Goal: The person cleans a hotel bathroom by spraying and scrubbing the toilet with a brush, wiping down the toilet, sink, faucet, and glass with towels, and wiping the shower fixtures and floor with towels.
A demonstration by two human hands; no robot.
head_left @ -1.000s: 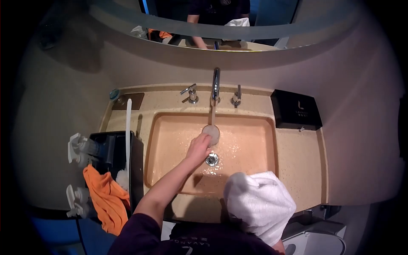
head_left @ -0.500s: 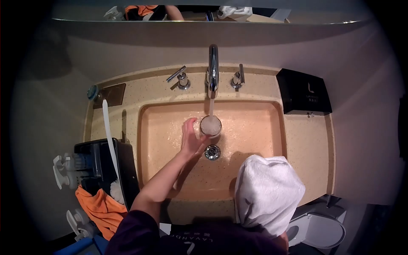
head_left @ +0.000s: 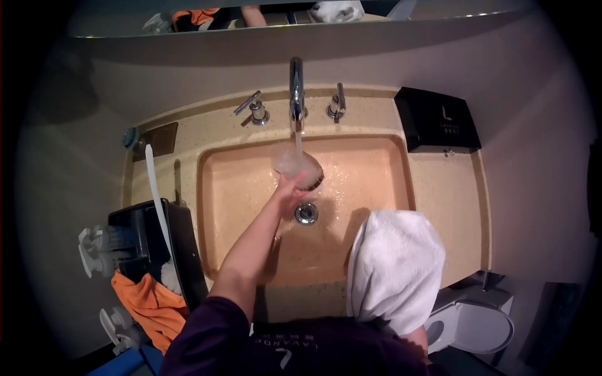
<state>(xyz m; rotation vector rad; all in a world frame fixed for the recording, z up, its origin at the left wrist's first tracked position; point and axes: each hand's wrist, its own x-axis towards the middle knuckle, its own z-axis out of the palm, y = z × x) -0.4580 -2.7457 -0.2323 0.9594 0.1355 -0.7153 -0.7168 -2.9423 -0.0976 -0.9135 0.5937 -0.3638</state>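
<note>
In the head view my left hand (head_left: 290, 189) is closed round a clear drinking glass (head_left: 310, 174) over the sink basin (head_left: 370, 169). The glass is tipped to the left under the running faucet (head_left: 296, 88), with water splashing at its mouth. Just below it lies the metal drain (head_left: 306, 214). A white towel (head_left: 398, 263) is draped over my right hand and forearm at the front right of the basin. The fingers of that hand are hidden beneath the cloth.
Two lever taps (head_left: 258, 113) flank the faucet. A black box (head_left: 439, 122) stands on the right counter. At left, a black caddy (head_left: 182, 238) holds spray bottles, a white-handled brush (head_left: 157, 188) and an orange cloth (head_left: 147, 307). A toilet (head_left: 480, 326) is at lower right.
My left hand has closed round the glass, which stood upright under the stream, and has tipped it leftward. The towel-covered right arm keeps about the same place. The camera view has shifted slightly.
</note>
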